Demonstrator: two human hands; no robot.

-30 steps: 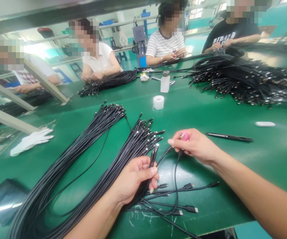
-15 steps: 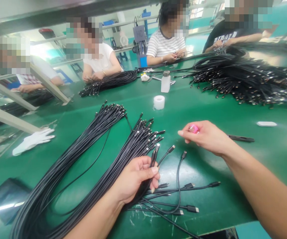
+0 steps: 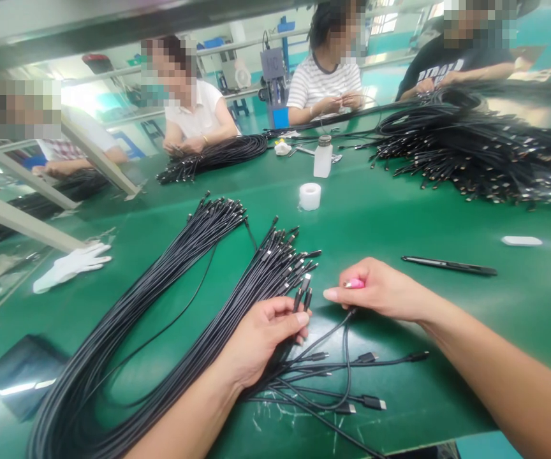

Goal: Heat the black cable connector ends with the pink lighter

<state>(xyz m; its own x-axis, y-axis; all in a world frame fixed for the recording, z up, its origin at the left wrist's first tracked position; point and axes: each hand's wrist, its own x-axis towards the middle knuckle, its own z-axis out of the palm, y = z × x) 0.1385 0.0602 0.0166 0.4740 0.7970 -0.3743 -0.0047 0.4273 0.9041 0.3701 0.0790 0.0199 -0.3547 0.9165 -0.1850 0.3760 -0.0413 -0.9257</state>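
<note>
My left hand (image 3: 273,335) is closed around several black USB cables, their plug ends (image 3: 303,294) sticking up past the thumb. To its right, my right hand (image 3: 381,290) is curled around a small pink object (image 3: 354,284) with a shiny tip; its full shape is hidden in the palm. Just beneath the right fingers, one or two cable ends (image 3: 349,315) meet the hand, their plugs out of sight. Loose cable plugs (image 3: 374,402) lie fanned out below. A long black cable bundle (image 3: 127,306) curves in a U to the left.
A black pen-like tool (image 3: 450,266) and a white strip (image 3: 521,241) lie right. Ahead are a tape roll (image 3: 310,197) and a bottle (image 3: 323,158). A white glove (image 3: 72,266) lies left. Co-workers sit across the table by a large cable heap (image 3: 467,150).
My right hand has moved down and left, towards the loose cables. The cable end that stood beside my left thumb now reaches my right fingers. The black pen-like tool is uncovered.
</note>
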